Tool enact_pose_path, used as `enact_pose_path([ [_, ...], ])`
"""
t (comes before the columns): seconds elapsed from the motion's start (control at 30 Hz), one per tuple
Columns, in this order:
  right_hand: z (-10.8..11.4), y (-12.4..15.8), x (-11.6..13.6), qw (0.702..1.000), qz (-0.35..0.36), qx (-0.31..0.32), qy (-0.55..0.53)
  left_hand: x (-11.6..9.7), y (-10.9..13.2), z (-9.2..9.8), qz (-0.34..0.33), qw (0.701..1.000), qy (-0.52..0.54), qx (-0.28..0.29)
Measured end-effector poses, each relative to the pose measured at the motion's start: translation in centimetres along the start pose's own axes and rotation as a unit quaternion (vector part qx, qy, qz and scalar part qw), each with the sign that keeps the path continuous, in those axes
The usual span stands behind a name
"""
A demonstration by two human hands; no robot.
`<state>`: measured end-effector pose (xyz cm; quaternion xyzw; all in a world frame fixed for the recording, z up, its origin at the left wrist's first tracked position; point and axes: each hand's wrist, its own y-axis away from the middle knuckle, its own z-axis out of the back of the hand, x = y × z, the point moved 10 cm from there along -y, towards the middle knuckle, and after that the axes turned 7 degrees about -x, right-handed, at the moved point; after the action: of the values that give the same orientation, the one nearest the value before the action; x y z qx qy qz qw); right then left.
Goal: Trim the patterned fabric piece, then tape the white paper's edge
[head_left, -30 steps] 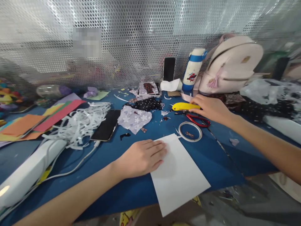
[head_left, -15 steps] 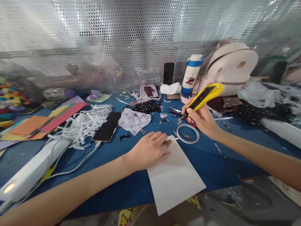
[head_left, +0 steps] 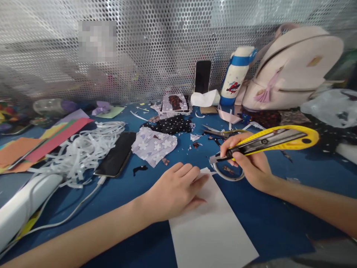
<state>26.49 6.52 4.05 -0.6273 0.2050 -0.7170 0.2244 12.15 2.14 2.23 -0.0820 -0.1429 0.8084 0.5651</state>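
Observation:
My left hand [head_left: 178, 193] lies on the upper part of a white sheet of paper [head_left: 212, 234], its index finger and thumb apart and its other fingers bent. In my right hand [head_left: 251, 163] is a yellow utility knife [head_left: 279, 139], held between thumb and fingers with the blade out and pointing left. The blade tip is over the left rim of a white ring [head_left: 230, 178], to the right of the paper's top end. Scissors [head_left: 220, 132] lie behind the right hand, partly hidden by it.
Left are a phone [head_left: 115, 156] on a white cable, shredded paper strips [head_left: 80, 152] and coloured paper sheets [head_left: 61, 139]. Patterned scraps [head_left: 156, 145] lie ahead. A bottle [head_left: 237, 76], a standing phone [head_left: 202, 76] and a backpack [head_left: 295, 70] stand before a perforated metal panel [head_left: 156, 44].
My right hand has lowered and moved right, and the knife has turned from steeply upright to nearly level. The view has moved closer. My left hand stays on the paper.

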Motion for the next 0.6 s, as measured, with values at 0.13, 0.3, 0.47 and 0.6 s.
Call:
enact_pose_path([
  [0.13, -0.4, 0.4, 0.3, 1.000, 0.013, 0.024, 0.007, 0.1, -0.2, -0.3, 0.000, 1.000, -0.008, 0.024],
  [0.3, -0.9, 0.9, 0.8, 0.996, 0.032, 0.075, 0.030, 0.1, -0.1, -0.3, 0.009, 1.000, 0.014, 0.009],
  [0.47, -1.6, 0.9, 1.8, 0.994, 0.035, 0.102, 0.020, 0.4, 0.0, -0.3, 0.023, 0.999, 0.039, -0.005],
  [0.6, -1.8, 0.9, 2.1, 0.994, 0.035, 0.100, 0.028, 0.4, 0.1, -0.3, 0.023, 0.999, 0.046, -0.009],
])
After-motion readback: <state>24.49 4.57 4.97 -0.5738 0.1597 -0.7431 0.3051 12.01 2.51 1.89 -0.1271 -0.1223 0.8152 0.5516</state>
